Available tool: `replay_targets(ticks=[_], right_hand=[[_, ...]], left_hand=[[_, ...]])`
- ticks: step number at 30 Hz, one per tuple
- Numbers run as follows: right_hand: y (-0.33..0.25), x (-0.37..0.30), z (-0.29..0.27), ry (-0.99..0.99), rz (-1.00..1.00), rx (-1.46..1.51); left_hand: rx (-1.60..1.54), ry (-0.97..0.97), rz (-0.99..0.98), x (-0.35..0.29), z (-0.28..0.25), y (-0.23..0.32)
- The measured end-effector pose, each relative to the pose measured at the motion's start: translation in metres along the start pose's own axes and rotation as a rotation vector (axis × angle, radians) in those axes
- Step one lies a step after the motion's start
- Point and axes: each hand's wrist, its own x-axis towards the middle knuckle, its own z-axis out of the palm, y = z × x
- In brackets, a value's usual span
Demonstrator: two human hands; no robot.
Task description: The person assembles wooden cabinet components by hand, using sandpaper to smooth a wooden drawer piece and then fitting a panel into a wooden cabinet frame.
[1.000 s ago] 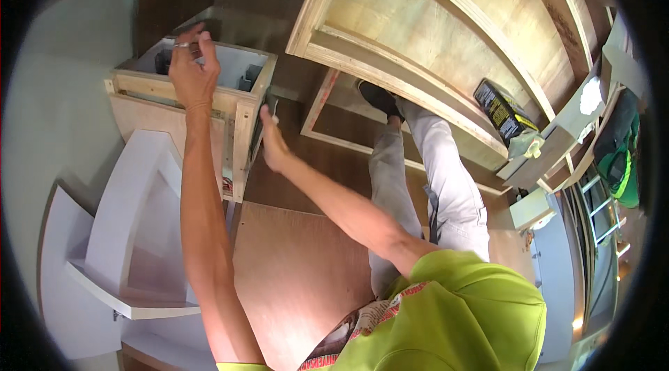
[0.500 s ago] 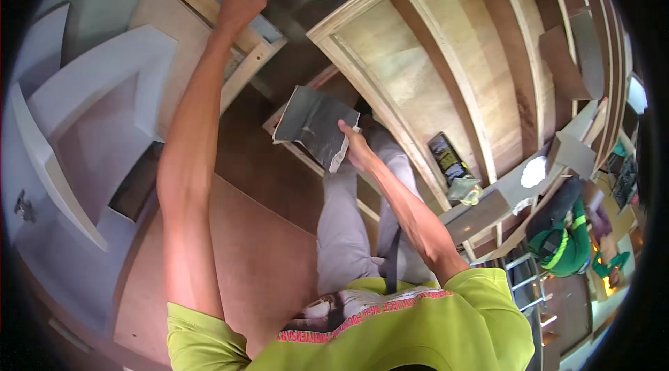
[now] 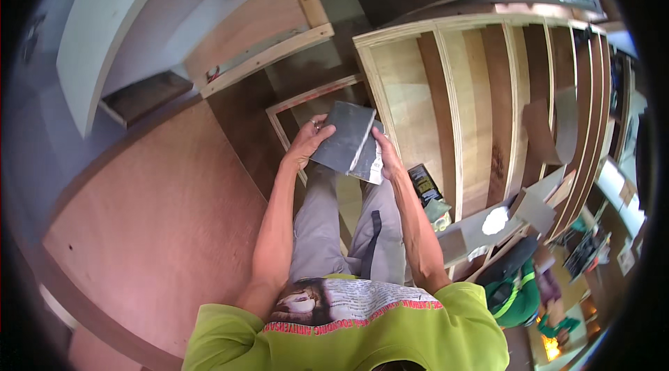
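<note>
1. Dark grey sheet [image 3: 343, 135], pale line across it: held between both hands, above the trousered legs [image 3: 324, 221].
2. Left hand [image 3: 309, 142]: fingers gripping its left edge.
3. Right hand [image 3: 387, 155]: fingers closed on its right side.
4. Slatted wooden frame [image 3: 451, 95]: right of sheet.

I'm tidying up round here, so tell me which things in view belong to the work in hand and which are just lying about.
In hand:
- dark grey sheet, held by the left hand and right hand

Apparently just lying about, untouched:
- black-and-yellow container beside the ribbed wooden frame
- dark flat piece by the white curved unit
</note>
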Motion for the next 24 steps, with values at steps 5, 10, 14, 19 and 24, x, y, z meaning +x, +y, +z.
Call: replay_targets(ticks=[5, 10, 14, 19, 24], right_hand=[[-0.005, -0.014, 0.007, -0.067, -0.107, -0.212], [-0.019, -0.010, 0.020, 0.011, -0.038, -0.913], [-0.027, -0.002, 0.024, -0.098, 0.072, -0.515], [-0.009, -0.006, 0.043, 0.001, 0.068, -0.232], [0.031, -0.002, 0.026, 0.076, 0.070, -0.117]], left_hand=[[0.289, 0.057, 0.188, -0.011, -0.022, -0.025], [0.235, -0.093, 0.187, -0.029, -0.025, -0.015], [-0.561, -0.264, 0.181, -0.068, -0.027, -0.015], [-0.701, -0.097, 0.376, -0.077, 0.005, -0.047], [-0.840, 0.074, 0.330, -0.071, 0.030, -0.084]])
